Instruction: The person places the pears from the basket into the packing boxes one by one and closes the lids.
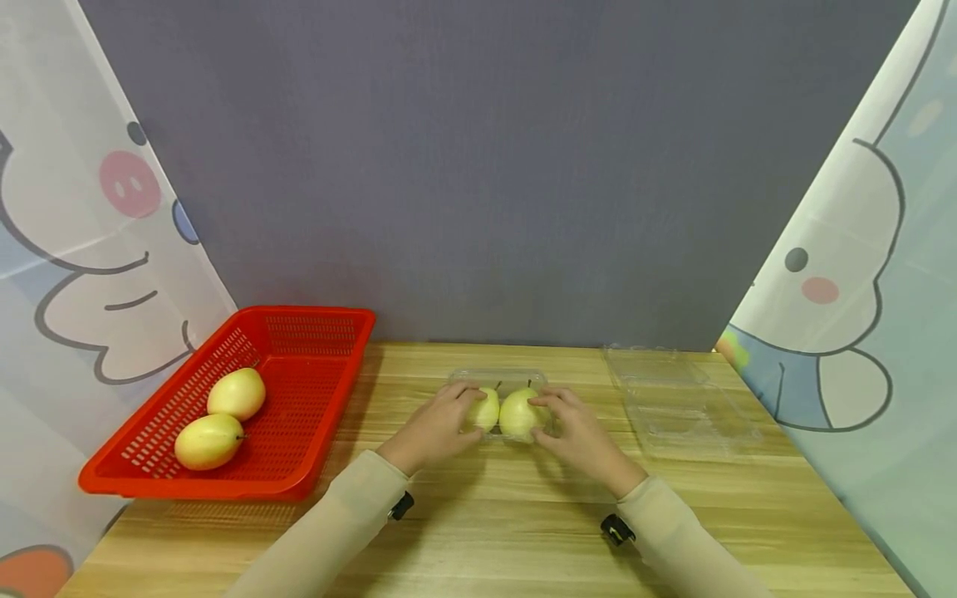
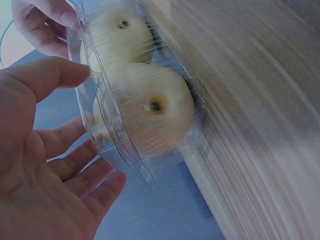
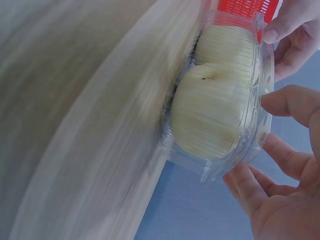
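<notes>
Two pale yellow-green pears [image 1: 519,414] sit side by side in a clear plastic clamshell box [image 2: 112,117] on the table. From the left, my left hand [image 1: 441,422] holds the box, its thumb [image 2: 70,75] at the rim and its fingers spread along the far side. My right hand [image 1: 579,432] holds the opposite end, with thumb [image 3: 287,102] and fingertips at the rim. Both wrist views show the pears through the ribbed plastic wall. In the head view the fingers partly cover the pears and the box's ends.
A red plastic basket [image 1: 347,365] stands at the left, with two more yellow pears [image 1: 217,428] in it. Clear plastic boxes [image 1: 673,407] lie at the right of the wooden table [image 1: 478,531]. A grey partition [image 1: 478,183] rises along the back edge.
</notes>
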`<act>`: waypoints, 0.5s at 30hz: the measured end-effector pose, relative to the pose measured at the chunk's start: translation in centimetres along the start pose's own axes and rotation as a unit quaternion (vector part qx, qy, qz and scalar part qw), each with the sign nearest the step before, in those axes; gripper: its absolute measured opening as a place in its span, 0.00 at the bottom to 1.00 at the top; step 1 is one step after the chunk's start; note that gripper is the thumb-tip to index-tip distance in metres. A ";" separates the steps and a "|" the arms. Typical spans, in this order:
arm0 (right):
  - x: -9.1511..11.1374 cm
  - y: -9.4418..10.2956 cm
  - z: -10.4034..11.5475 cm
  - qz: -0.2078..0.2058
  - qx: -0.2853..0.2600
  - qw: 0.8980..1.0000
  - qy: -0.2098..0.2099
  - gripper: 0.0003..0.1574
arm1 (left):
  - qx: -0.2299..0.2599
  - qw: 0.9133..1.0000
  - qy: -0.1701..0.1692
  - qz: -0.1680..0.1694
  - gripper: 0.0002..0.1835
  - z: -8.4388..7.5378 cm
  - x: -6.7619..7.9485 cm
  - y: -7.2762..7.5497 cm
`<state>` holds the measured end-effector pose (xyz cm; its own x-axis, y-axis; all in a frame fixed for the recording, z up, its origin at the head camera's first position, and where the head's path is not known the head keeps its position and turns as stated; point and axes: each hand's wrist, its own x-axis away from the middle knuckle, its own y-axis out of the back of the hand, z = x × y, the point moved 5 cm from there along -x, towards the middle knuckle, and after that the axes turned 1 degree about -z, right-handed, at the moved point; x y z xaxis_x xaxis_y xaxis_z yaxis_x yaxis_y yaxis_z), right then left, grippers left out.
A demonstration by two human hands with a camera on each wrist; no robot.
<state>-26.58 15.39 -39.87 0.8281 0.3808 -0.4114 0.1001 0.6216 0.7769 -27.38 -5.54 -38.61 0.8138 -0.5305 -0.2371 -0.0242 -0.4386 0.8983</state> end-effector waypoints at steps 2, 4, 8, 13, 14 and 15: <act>-0.1 0.0 0.1 -0.001 0.006 1.000 0.004 0.28 | -0.001 1.000 -0.002 -0.001 0.29 0.0 0.0 0.0; -0.1 -0.1 0.1 -0.002 0.009 1.000 0.007 0.29 | -0.002 1.000 -0.004 -0.002 0.29 0.1 0.0 0.0; -0.3 -0.2 0.1 -0.001 0.009 1.000 0.006 0.29 | -0.006 1.000 0.000 -0.004 0.29 0.3 0.0 0.1; -0.6 -0.3 0.2 -0.001 0.007 1.000 0.005 0.30 | -0.007 1.000 0.008 -0.007 0.29 0.5 0.1 0.1; -0.7 -0.4 0.2 -0.001 0.007 1.000 0.005 0.30 | -0.007 1.000 0.011 -0.008 0.29 0.5 0.1 0.2; -0.7 -0.4 0.2 -0.001 0.007 1.000 0.003 0.30 | -0.009 1.000 0.014 -0.009 0.30 0.6 0.1 0.2</act>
<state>-27.12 14.69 -39.78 0.8246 0.3842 -0.4152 0.1085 0.6129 0.7827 -27.64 -6.10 -38.66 0.8296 -0.5026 -0.2433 0.0003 -0.4353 0.9003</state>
